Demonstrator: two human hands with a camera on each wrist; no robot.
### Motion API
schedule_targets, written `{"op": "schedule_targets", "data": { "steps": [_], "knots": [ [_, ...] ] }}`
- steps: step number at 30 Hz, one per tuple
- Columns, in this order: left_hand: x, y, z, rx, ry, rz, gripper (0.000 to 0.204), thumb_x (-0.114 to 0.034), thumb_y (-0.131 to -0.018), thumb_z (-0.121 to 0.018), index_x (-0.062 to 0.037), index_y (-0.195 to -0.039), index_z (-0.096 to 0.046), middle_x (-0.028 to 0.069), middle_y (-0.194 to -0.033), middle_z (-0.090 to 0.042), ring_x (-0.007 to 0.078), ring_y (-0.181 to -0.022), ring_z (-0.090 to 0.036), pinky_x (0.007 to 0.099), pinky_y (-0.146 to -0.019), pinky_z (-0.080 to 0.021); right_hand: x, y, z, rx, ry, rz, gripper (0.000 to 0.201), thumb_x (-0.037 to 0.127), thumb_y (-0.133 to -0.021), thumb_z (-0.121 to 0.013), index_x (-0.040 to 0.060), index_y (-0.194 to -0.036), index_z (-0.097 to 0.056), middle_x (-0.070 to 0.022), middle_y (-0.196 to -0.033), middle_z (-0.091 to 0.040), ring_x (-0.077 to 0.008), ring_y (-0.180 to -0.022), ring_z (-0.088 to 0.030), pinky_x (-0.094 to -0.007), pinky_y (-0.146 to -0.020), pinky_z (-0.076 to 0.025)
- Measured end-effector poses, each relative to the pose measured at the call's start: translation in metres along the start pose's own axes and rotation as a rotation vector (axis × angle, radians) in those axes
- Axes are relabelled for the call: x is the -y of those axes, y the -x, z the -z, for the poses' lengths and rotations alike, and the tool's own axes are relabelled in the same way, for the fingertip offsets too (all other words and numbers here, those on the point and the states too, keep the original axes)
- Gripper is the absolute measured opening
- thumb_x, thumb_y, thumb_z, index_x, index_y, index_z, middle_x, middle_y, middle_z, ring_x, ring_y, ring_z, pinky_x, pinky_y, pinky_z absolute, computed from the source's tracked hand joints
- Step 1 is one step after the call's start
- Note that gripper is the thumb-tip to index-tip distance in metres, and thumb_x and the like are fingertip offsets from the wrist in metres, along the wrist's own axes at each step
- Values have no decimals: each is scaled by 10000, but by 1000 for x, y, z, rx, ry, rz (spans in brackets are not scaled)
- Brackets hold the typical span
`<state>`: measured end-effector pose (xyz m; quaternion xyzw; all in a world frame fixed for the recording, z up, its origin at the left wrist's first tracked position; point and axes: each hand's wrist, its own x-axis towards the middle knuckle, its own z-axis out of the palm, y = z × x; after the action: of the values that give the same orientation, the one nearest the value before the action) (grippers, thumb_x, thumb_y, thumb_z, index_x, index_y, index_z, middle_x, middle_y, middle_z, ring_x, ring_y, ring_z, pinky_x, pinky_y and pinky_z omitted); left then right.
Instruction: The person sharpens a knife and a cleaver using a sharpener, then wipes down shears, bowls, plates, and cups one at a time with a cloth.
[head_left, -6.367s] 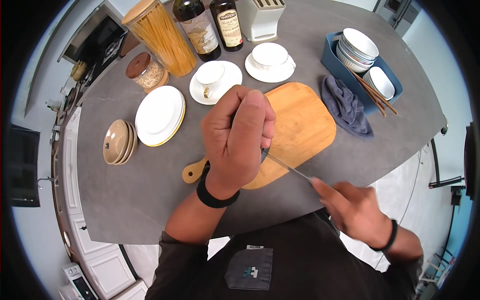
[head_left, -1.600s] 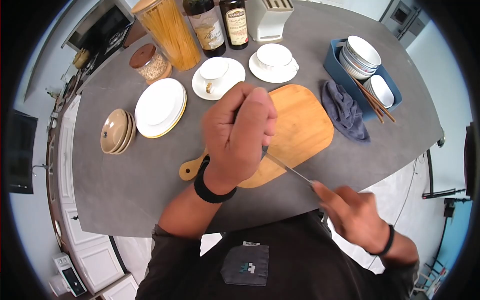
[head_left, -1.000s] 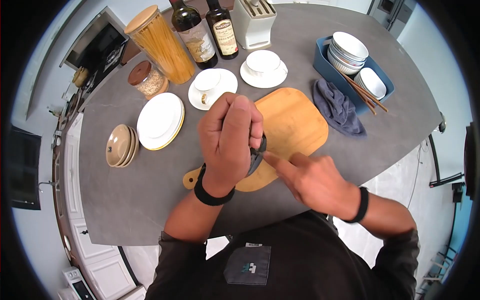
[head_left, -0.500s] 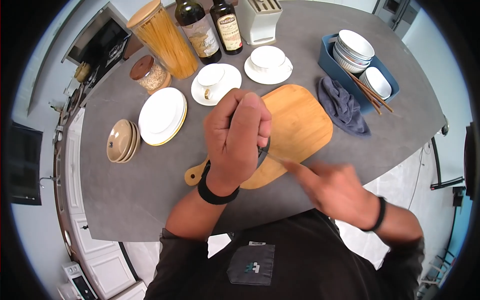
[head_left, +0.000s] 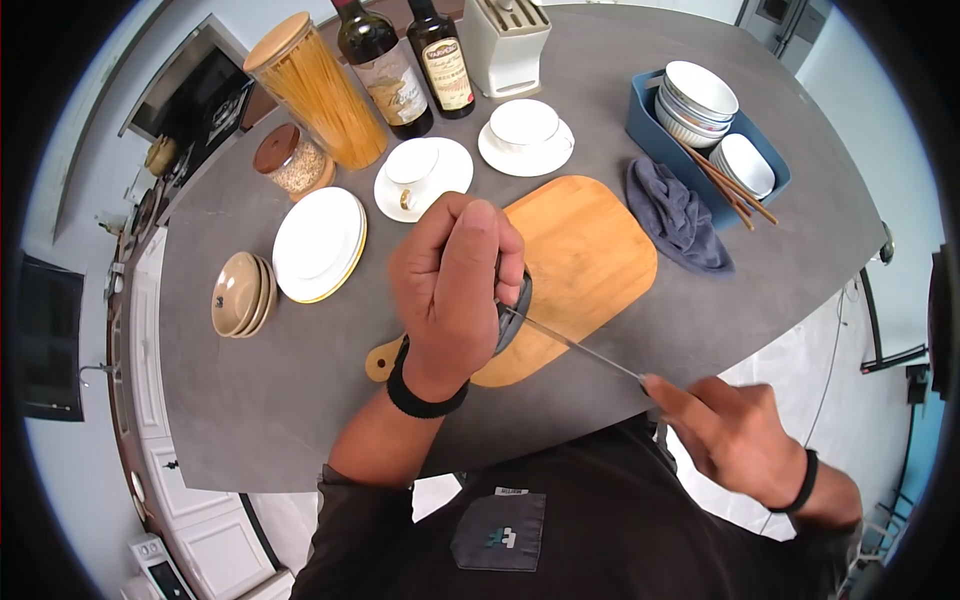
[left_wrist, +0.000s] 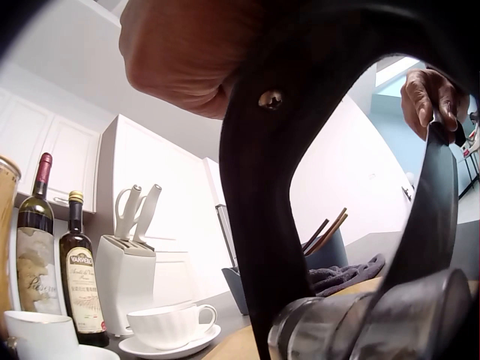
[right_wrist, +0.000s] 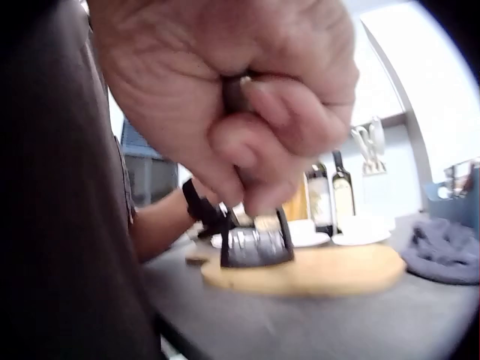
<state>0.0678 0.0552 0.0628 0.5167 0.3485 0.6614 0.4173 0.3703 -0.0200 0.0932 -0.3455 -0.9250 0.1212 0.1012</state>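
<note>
A knife sharpener [left_wrist: 259, 195] with a black loop handle and a ribbed slotted head stands at the handle end of the wooden cutting board [head_left: 600, 240]. My left hand [head_left: 450, 290] grips its handle from above, fingers curled round it, hiding most of it in the head view. In the right wrist view the sharpener's dark base [right_wrist: 257, 261] sits on the board. My right hand [head_left: 735, 430] grips the handle of a kitchen knife [head_left: 580, 346], out past the counter's front edge. The blade slants up to the left, its far end in the sharpener's slot.
A grey cloth [head_left: 678, 215] lies right of the board, beside a blue bin [head_left: 645, 120] of bowls and chopsticks. Behind are two cups on saucers, two bottles [head_left: 443, 65] and a knife block [head_left: 505, 50]. White plates [head_left: 318, 245] and tan bowls [head_left: 240, 293] stand left.
My right hand has pushed the knife in toward the sharpener, then drawn it back to the right and toward me, baring more blade. My left hand keeps its grip on the sharpener.
</note>
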Motion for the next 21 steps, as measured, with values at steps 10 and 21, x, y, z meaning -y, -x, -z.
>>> {"op": "schedule_targets", "data": {
  "steps": [10, 21],
  "knots": [
    [-4, 2, -4, -2, 18, 45, 347, -240, -1128, -438, -14, -882, -534, 83, -677, -548, 127, -543, -472, 273, -535, -431, 3, -109, -87, -131, -21, 108, 657, 90, -841, -648, 95, -1492, -561, -111, -778, -609, -284, -570, -646, -401, -484, -511],
    [-10, 2, -7, -32, 22, 20, 294, -151, -1094, -510, -30, -832, -568, 12, -685, -587, 38, -559, -478, 213, -525, -399, 3, -27, -22, -30, -21, 28, 593, 114, -886, -754, 122, -1455, -589, -73, -740, -599, -267, -528, -613, -404, -462, -490]
  ]
}}
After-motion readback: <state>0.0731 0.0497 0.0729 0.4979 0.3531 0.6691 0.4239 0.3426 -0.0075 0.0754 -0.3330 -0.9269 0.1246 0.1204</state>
